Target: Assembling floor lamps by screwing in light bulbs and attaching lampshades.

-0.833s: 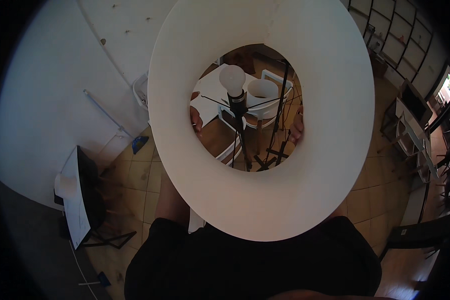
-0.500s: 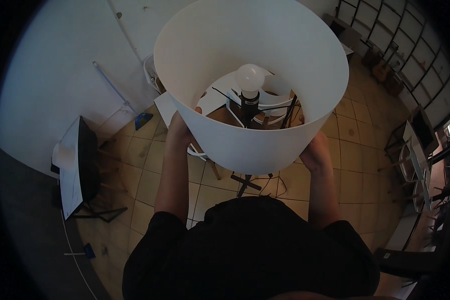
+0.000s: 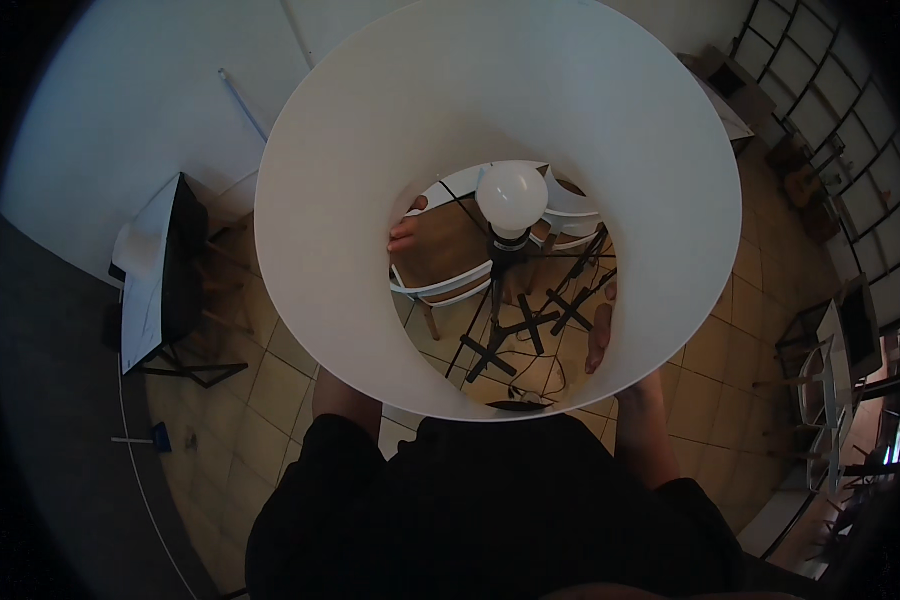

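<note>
A large white lampshade [image 3: 330, 240] is held up before me, its wide opening toward me. Inside its outline shows a round white bulb [image 3: 513, 195] in a black socket on a thin dark lamp stand [image 3: 498, 290]. My left hand [image 3: 404, 236] grips the shade's lower rim at the left; its fingertips show through the shade's bottom opening. On the right side my right hand [image 3: 600, 335] holds the rim in the same way, with only its fingers in sight. The shade covers the rest of both hands and most of my forearms.
Below the shade stand black cross-shaped feet [image 3: 535, 325] with cables on the tiled floor. A brown-seated white chair [image 3: 445, 250] is beyond. A white-topped table [image 3: 148, 300] stands at left; chairs [image 3: 820, 390] and a shelving grid [image 3: 830, 90] line the right.
The lampshade has come closer to me and tilted, so its opening faces me more. My hands moved with it and are now largely behind it. The view has shifted slightly.
</note>
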The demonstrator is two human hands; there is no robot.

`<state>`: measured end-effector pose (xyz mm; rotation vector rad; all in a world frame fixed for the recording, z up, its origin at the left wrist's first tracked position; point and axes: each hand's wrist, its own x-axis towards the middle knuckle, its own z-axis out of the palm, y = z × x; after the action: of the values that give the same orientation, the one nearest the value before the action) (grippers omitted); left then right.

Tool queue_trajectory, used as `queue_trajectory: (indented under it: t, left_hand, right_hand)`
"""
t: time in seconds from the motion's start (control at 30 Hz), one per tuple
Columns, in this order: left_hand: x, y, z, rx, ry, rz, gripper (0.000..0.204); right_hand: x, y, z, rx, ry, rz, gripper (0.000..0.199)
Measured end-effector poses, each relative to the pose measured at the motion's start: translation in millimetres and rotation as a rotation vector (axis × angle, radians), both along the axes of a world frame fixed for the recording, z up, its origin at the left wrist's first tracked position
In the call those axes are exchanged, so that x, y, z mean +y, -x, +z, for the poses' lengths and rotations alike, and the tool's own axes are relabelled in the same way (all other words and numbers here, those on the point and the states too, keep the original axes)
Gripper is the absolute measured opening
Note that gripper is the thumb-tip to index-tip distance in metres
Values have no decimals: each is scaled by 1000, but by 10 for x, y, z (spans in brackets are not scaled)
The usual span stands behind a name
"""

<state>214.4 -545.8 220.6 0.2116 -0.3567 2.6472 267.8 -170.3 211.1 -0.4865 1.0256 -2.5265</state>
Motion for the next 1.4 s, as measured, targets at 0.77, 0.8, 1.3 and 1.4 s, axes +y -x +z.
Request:
queue_trajectory:
  t: [0.77, 0.8, 1.3, 1.4]
  left_hand:
    - [-286, 344, -487, 372, 581, 184, 64]
    - [-251, 340, -426, 384, 634, 220, 65]
    - [-64, 485, -109, 428, 817, 186, 48]
    - [-680, 905, -1277, 179, 478, 248, 69]
  right_hand:
    - [-52, -205, 56, -173, -125, -231, 21]
    - [-60, -206, 50, -171, -124, -236, 21]
    - [97, 67, 11, -102, -215, -313, 67]
    - [-21, 228, 272, -89, -175, -245, 63]
